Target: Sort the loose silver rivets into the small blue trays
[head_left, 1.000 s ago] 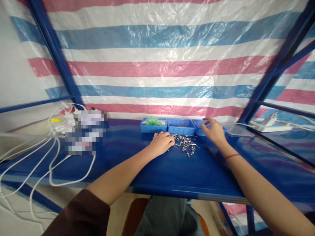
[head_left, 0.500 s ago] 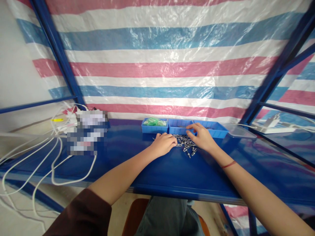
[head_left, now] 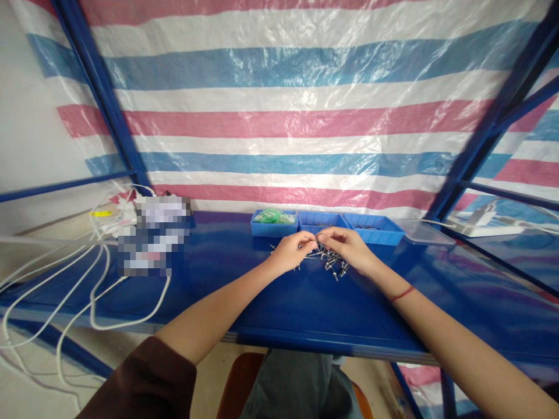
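Observation:
Over a loose pile of small silvery metal fasteners (head_left: 334, 260), with thin shanks and thicker ends like blind rivets, my two hands meet at the fingertips. My left hand (head_left: 294, 251) comes in from the left, thumb and fingers pinched together. Facing it, my right hand (head_left: 349, 247) is also closed in a pinch. A small metal fastener (head_left: 317, 242) shows between the fingertips, mostly covered by them. Some fasteners lie under and beside my left hand, partly hidden. Right behind stand a middle blue bin (head_left: 321, 218) and a right blue bin (head_left: 378, 233), each with a few metal pieces inside.
A left blue bin (head_left: 274, 230) holds green-and-clear plastic bags (head_left: 274, 216). Next to the right bin lies a clear plastic lid (head_left: 430, 234). White cables (head_left: 126, 323) loop over the blue table (head_left: 209, 291) at left. A striped sheet (head_left: 279, 122) hangs behind.
My right hand has moved left and down from the bins, and its fingers have closed in a pinch. My left hand has turned and risen slightly, its fingertips now meeting the right ones.

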### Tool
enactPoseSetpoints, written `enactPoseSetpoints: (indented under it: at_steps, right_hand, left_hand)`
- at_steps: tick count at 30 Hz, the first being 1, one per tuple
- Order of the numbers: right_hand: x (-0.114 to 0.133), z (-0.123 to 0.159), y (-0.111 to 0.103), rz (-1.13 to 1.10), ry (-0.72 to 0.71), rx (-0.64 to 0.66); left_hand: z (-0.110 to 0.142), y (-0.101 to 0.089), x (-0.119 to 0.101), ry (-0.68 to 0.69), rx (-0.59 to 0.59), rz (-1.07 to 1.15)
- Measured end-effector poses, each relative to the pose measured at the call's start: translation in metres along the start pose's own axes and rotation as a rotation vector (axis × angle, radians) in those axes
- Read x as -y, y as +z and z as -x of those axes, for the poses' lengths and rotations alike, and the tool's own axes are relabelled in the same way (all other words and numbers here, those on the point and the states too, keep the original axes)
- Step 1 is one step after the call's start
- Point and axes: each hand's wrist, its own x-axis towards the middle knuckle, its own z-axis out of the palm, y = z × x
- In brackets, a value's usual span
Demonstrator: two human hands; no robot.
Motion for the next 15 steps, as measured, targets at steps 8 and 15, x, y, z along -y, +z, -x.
enactPoseSetpoints:
  at_steps: [8, 15]
  right_hand:
    - [0.0059, 0.0019, 0.0017, 0.098, -0.138, -0.028]
    - [0.0010, 0.0029, -0.0066, 0.395, -0.285, -0.077]
  left_hand:
    - [0.0004, 0.0014, -0.0023, 0.006, -0.016, -0.036]
    - [-0.0004, -0.0048, -0.0067, 0.031, -0.200, -0.123]
